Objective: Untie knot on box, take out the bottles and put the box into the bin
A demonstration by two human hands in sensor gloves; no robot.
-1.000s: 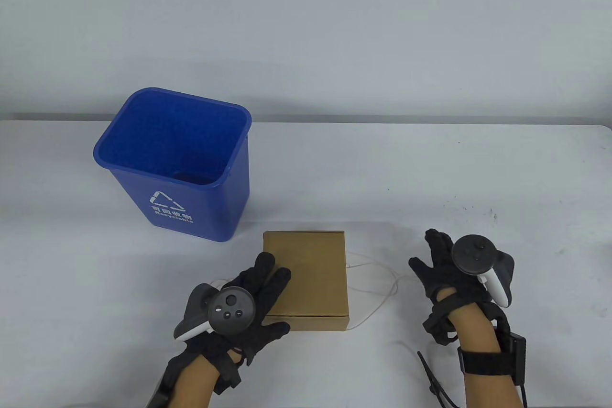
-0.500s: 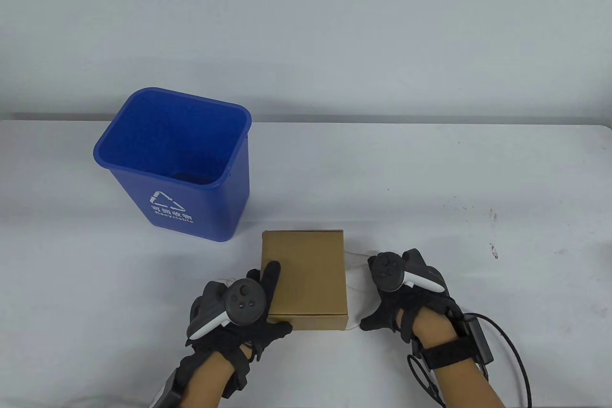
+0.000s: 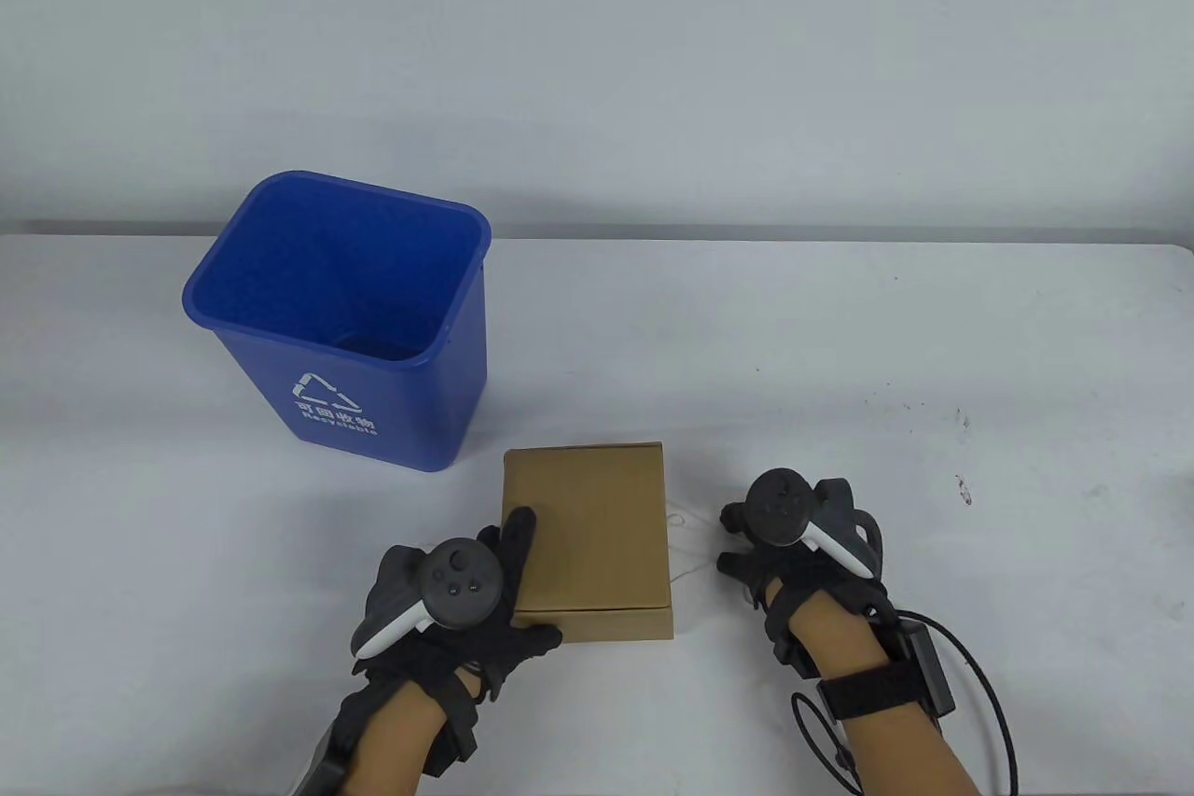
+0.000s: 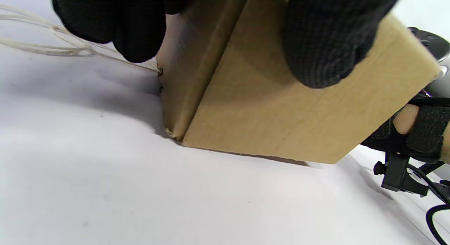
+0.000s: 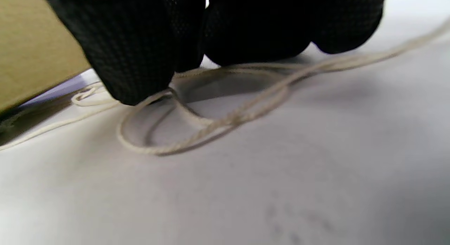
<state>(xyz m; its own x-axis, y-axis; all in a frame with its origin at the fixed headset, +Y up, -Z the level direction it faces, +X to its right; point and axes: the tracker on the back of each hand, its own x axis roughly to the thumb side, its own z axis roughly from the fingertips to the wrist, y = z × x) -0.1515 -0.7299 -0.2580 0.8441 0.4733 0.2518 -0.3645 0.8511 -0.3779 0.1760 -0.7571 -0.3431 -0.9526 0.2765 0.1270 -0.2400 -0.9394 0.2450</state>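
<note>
Now your left hand (image 3: pixel 448 595) grips the box (image 3: pixel 588 539) at lower center; its long axis runs up-frame. Your right hand (image 3: pixel 793 544), just right of it, pinches the loose string (image 5: pixel 211 122).

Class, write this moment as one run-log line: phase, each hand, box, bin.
phase: string loosening | left hand: holding brown cardboard box | right hand: fingers on white string | box: closed | blue plastic bin: upright, apart
</note>
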